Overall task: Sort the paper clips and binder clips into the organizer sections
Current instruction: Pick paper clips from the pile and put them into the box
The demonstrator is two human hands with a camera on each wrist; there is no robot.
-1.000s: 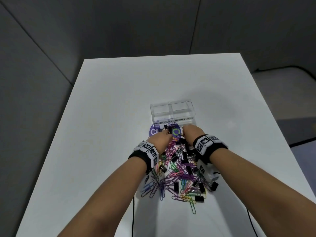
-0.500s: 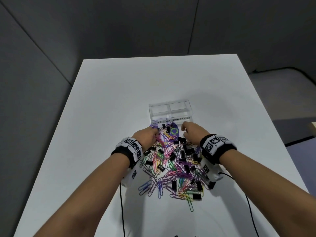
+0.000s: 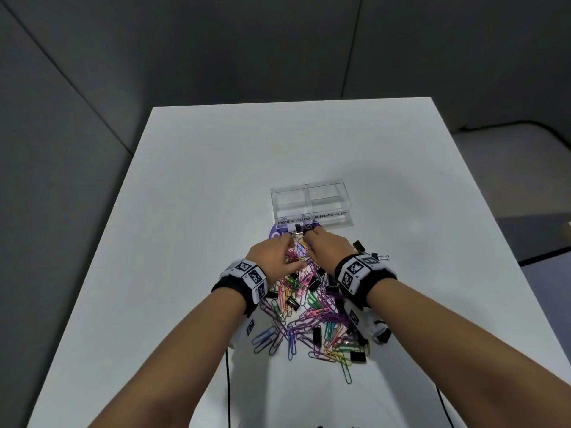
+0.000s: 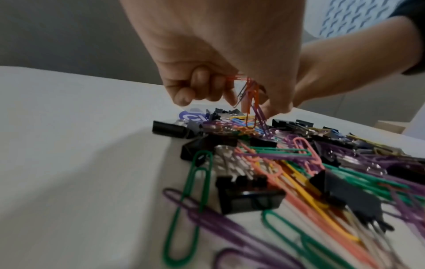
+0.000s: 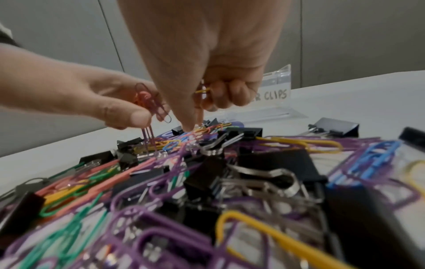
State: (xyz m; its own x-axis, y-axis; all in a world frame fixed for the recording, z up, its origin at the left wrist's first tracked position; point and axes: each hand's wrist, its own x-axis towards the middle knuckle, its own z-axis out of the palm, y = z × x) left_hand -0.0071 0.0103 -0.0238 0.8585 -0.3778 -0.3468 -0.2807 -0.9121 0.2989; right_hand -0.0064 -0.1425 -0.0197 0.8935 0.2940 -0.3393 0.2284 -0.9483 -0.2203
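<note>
I see the white tabletop (image 3: 191, 211) running wide and bare to the left of my left hand (image 3: 273, 253) and beyond the organizer (image 3: 311, 208), out to its far edge under grey wall panels; to the right of my right hand (image 3: 327, 247) there is a narrower bare strip before the edge. A black cable (image 3: 228, 387) trails along the surface beneath my left forearm.

The clear organizer stands just beyond both hands, its two sections side by side and labelled PAPER CLIPS on the left and BINDER CLIPS on the right. Between it and my fingertips a purple round label (image 3: 276, 234) lies flat, partly under the heap.

The pile of clips (image 3: 312, 316) spreads from under my hands back toward my wrists: coloured paper clips tangled with black binder clips (image 5: 271, 163). A few black binder clips (image 3: 358, 244) lie just right of my right wrist.

My left hand pinches a small bunch of paper clips (image 4: 249, 94), orange and purple, between thumb and fingers, dangling above the far end of the pile. My right hand, close beside it, has its fingers curled around a yellow paper clip (image 5: 202, 90), with its thumb reaching down onto the heap.
</note>
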